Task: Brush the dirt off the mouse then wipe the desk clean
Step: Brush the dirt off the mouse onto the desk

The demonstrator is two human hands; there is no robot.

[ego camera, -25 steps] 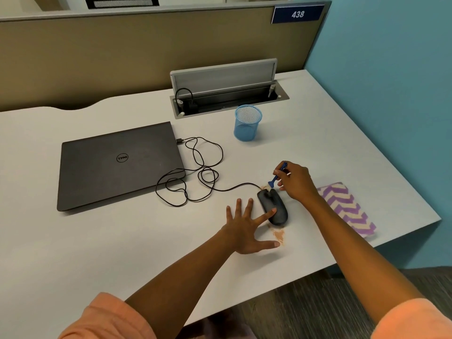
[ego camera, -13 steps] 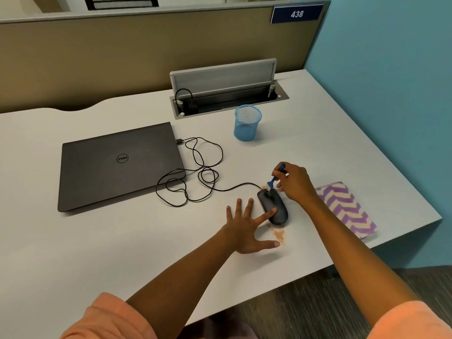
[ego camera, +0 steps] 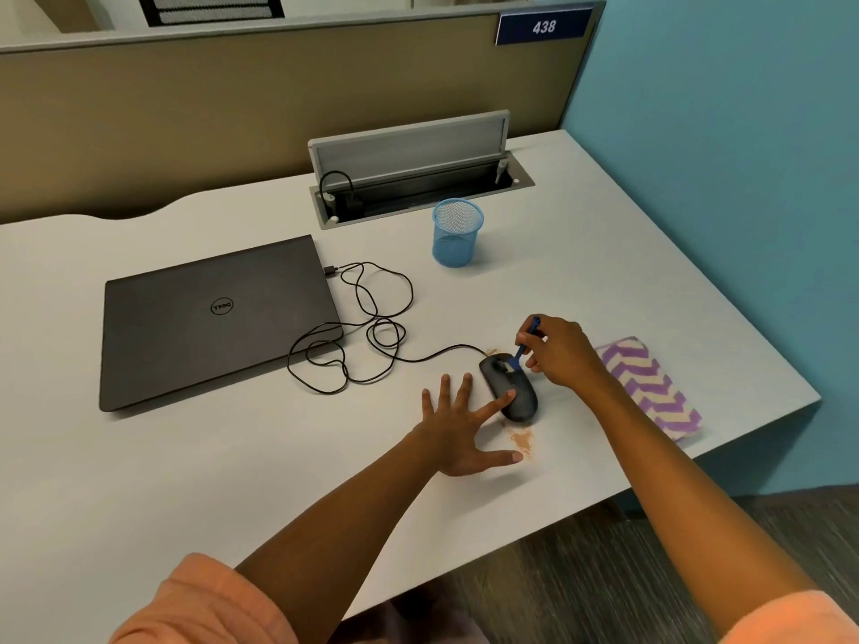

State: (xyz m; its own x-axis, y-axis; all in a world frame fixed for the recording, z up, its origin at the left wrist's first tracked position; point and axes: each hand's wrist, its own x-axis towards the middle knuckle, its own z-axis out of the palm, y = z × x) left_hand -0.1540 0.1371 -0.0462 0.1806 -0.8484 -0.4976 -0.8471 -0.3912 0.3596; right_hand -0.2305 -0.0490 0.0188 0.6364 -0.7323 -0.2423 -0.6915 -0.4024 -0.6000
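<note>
Mouse (ego camera: 509,388) sits black and corded near the front right of the white table (ego camera: 604,281), brownish dirt (ego camera: 521,440) smeared just in front of it. Since a second ago the blue brush (ego camera: 524,346) has dipped — its head was at the mouse's far tip, now it's down on the top. Right hand (ego camera: 564,353) pinches the brush handle; left hand (ego camera: 465,425) stays flat, fingers spread, index finger touching the mouse's side. Purple zigzag cloth (ego camera: 650,388) lies just right of the wrist. Blue mesh cup (ego camera: 457,232) further back looks empty — closed laptop (ego camera: 214,318) off to the left.
</note>
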